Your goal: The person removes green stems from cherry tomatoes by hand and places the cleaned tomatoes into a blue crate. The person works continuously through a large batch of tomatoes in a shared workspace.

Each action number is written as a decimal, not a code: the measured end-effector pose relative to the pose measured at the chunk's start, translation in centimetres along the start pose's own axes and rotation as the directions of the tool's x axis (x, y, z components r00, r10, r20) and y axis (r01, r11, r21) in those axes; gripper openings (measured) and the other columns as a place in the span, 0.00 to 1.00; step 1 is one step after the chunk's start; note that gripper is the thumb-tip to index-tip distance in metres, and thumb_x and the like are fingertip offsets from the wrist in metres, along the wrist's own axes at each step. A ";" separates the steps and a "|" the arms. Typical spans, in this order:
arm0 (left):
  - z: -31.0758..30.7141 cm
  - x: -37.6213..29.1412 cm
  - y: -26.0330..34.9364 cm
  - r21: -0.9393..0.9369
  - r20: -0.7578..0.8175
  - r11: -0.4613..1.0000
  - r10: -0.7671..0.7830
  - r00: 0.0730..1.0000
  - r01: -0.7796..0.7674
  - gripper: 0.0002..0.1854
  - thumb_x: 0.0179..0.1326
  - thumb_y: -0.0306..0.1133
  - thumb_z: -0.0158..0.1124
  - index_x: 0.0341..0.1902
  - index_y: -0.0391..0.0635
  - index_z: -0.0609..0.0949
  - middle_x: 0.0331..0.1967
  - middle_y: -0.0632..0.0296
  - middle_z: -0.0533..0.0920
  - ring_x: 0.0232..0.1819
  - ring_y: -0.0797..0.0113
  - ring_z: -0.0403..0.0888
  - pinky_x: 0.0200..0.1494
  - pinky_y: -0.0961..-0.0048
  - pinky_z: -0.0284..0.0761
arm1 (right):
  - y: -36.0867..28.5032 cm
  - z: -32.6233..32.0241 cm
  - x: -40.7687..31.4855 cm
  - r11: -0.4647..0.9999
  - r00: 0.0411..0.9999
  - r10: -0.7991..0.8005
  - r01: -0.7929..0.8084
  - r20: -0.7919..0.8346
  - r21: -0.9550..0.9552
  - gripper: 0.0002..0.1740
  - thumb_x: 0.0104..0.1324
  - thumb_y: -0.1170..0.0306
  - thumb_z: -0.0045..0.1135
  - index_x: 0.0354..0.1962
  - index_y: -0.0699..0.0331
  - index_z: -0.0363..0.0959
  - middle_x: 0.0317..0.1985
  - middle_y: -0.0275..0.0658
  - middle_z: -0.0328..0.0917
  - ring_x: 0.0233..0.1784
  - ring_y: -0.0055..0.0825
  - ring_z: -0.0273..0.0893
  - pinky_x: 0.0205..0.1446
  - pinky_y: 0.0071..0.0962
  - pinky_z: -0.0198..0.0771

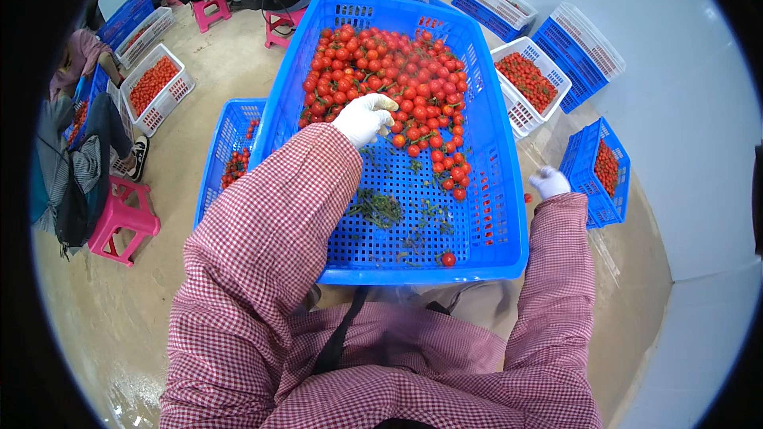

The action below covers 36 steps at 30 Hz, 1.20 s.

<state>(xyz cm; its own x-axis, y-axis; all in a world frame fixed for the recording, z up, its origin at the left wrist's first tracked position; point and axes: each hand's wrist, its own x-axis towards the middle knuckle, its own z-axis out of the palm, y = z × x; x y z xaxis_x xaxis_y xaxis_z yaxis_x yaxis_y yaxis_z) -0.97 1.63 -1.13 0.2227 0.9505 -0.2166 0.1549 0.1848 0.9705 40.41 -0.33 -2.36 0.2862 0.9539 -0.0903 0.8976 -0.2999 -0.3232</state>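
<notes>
In front of me a large blue plastic crate (351, 277) holds a heap of red cherry tomatoes (369, 62), many with green stems. My left hand (365, 119), in a white glove, hovers at the heap's near edge. Its fingers are bent and apart, with nothing visible between them. Beyond the crate's right rim is my right hand (549, 182), also gloved and blurred; whether it holds anything is unclear. A single tomato (528, 198) shows just left of it. Loose green stems (378, 208) lie on the crate's bare near floor, with one tomato (447, 259) by the front wall.
Partly under the big crate's left side, a blue crate (229, 110) contains some tomatoes. White crate (517, 116) and blue crate (575, 158) with tomatoes stand at right, near a wall (703, 190). Leftward are a pink stool (128, 220), another white crate (182, 83) and seated people.
</notes>
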 end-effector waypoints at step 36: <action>-2.4 -1.5 3.2 -0.338 0.035 0.940 0.061 0.998 -0.045 0.17 0.61 0.43 0.51 0.47 0.45 0.74 0.29 0.66 0.75 0.19 0.80 0.69 0.17 0.83 0.63 | -24.7 2.3 -3.0 0.479 0.769 -0.627 0.253 0.126 0.841 0.22 0.52 0.77 0.56 0.47 0.68 0.68 0.41 0.41 0.76 0.42 0.28 0.76 0.45 0.26 0.72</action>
<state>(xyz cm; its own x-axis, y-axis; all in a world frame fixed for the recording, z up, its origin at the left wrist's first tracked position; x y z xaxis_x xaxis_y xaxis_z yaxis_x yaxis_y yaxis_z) -3.11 1.40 2.52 0.2652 0.9507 -0.1610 -0.1902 0.2153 0.9579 16.58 4.24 3.74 -0.3853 0.9227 0.0144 0.2205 0.1072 -0.9695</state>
